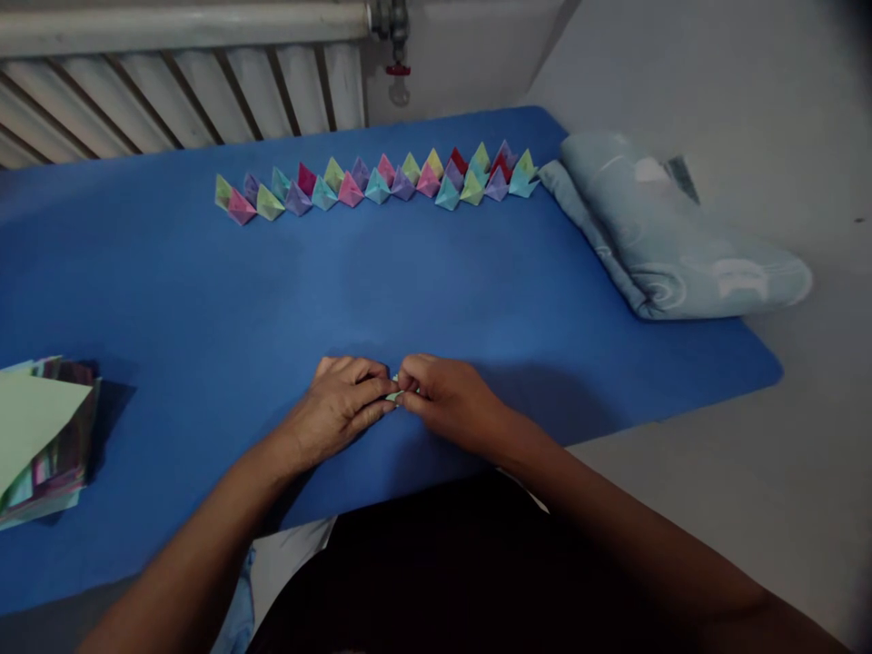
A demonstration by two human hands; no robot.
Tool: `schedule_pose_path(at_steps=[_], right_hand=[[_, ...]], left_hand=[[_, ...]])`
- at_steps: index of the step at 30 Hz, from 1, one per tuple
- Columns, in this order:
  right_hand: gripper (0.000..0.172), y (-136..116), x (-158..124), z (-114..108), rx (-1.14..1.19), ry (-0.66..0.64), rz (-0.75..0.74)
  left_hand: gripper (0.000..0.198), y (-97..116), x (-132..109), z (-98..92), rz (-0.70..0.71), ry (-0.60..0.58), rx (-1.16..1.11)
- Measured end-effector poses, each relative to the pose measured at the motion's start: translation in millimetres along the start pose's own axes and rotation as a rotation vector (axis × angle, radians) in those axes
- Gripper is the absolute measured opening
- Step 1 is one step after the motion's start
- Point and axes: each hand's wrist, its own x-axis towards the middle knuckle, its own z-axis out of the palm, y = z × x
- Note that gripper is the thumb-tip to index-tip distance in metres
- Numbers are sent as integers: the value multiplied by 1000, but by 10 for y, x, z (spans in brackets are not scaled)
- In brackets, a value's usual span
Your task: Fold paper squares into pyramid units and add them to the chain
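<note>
A small piece of light green folded paper (393, 395) lies near the front edge of the blue surface, mostly hidden under my fingers. From the left, my left hand (344, 400) holds it, thumb and fingers pressed on the paper. Opposite, my right hand (446, 395) pinches its right part with thumb and curled index finger. The two sets of fingertips nearly meet over it. Farther back stand folded paper boats (351, 189) in pink, green, blue, purple and red, set close together in two staggered rows.
A stack of coloured paper sheets (41, 427), light green on top, lies at the left edge of the blue table (224, 309). A folded grey-blue blanket (681, 236) rests at the right, against the wall. Behind the table is a white radiator (183, 91) with a red-handled valve (398, 69).
</note>
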Motion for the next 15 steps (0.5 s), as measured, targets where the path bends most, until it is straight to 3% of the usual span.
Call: schedule_pose_path(at_steps=[8, 15], right_hand=[[7, 16, 9, -22, -49, -28, -25], [13, 56, -39, -198, -136, -34, 12]], left_hand=[[23, -16, -1, 3, -8, 10, 59], [25, 9, -13, -4, -31, 15, 65]])
